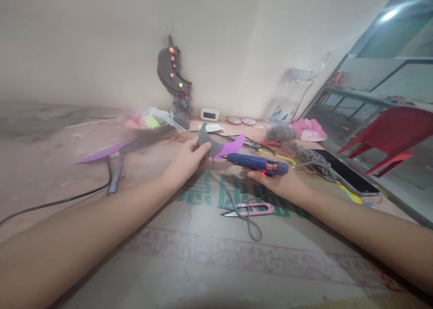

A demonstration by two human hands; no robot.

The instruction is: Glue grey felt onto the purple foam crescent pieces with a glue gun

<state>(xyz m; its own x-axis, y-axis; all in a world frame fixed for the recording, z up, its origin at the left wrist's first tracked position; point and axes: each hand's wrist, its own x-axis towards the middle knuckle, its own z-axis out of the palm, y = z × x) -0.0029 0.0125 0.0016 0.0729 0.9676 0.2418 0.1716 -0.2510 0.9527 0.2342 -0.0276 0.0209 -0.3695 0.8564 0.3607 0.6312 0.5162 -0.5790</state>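
My left hand (187, 161) is closed on a curved piece (219, 147) that is grey with wound string at one end and purple foam at the other. My right hand (275, 182) grips a blue glue gun (257, 163), its nozzle pointing left and touching the piece near the grey-purple boundary. A red light glows on the gun's underside. Grey string trails from the piece down over the cardboard (216, 246).
Pink thread snips (248, 209) lie on the cardboard near my hands. A tangle of grey cord (301, 153), a phone (348, 173), orange-handled pliers, a small clock (209, 114) and a decorated grey moon ornament (172, 76) stand behind. A black cable crosses left. A red chair (389, 135) stands right.
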